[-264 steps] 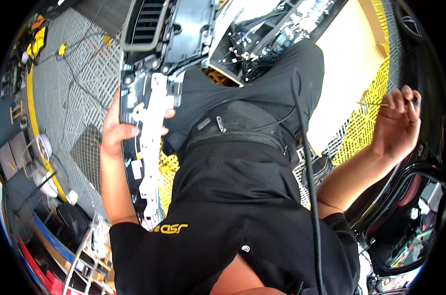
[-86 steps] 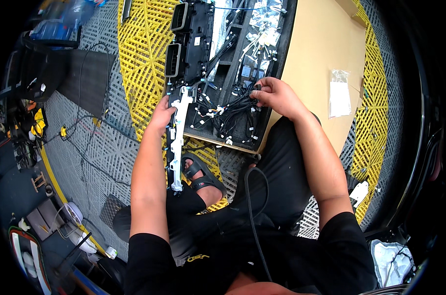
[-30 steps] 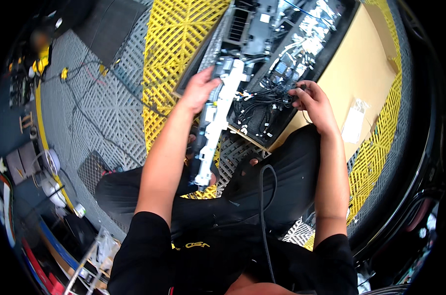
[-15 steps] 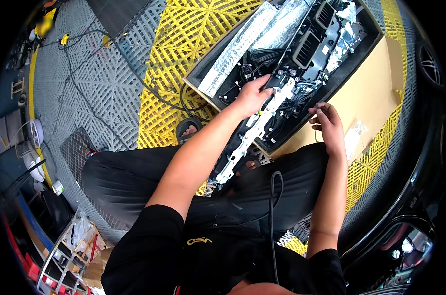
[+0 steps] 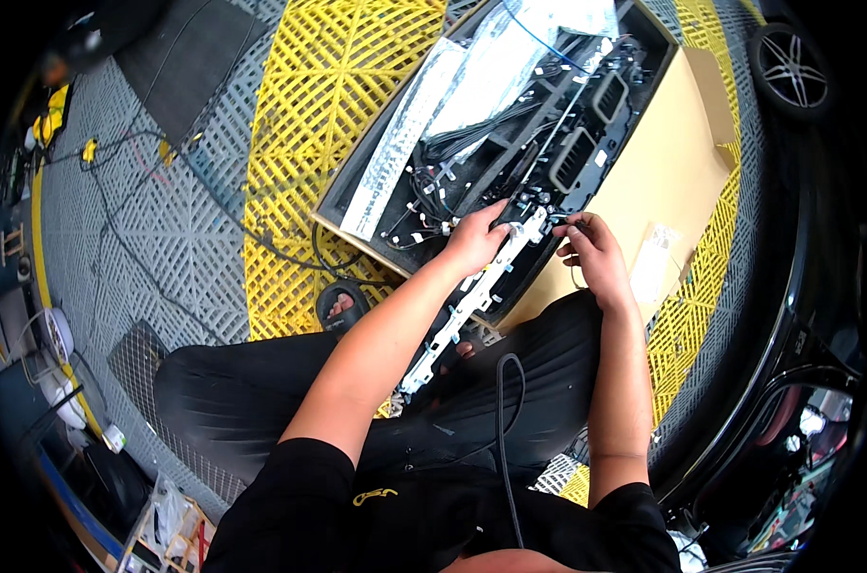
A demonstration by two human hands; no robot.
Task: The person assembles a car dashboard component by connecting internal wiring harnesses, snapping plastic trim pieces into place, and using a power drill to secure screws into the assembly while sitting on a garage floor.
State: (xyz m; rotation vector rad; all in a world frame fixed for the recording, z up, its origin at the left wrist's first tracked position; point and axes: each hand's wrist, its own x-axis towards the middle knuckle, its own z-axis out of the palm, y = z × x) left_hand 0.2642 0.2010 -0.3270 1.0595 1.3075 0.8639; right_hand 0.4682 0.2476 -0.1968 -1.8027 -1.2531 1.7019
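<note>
A long black car trim assembly with a white bracket strip point(image 5: 481, 289) slants from over my lap into an open cardboard box point(image 5: 682, 158). Two air vents point(image 5: 574, 160) show on its far part. My left hand point(image 5: 473, 243) is closed around the assembly's left side, near the upper end of the white strip. On the other side my right hand point(image 5: 598, 254) pinches a thin dark wire by the strip's upper end, and a loop of it hangs below the fingers. Where the wire's tip goes is too small to tell.
Bundled black wiring point(image 5: 431, 191) with small connectors and silver foil-wrapped pieces point(image 5: 405, 134) lie in the box's dark lining. A clear plastic bag point(image 5: 655, 256) rests on the box flap. To the right stands a black car point(image 5: 739, 382). A cable point(image 5: 233, 205) crosses the grey and yellow floor grating.
My right hand has moved left with the wire, from apart to close beside the white strip. The left hand keeps its grip. The whole view has shifted, showing more of the box's inside.
</note>
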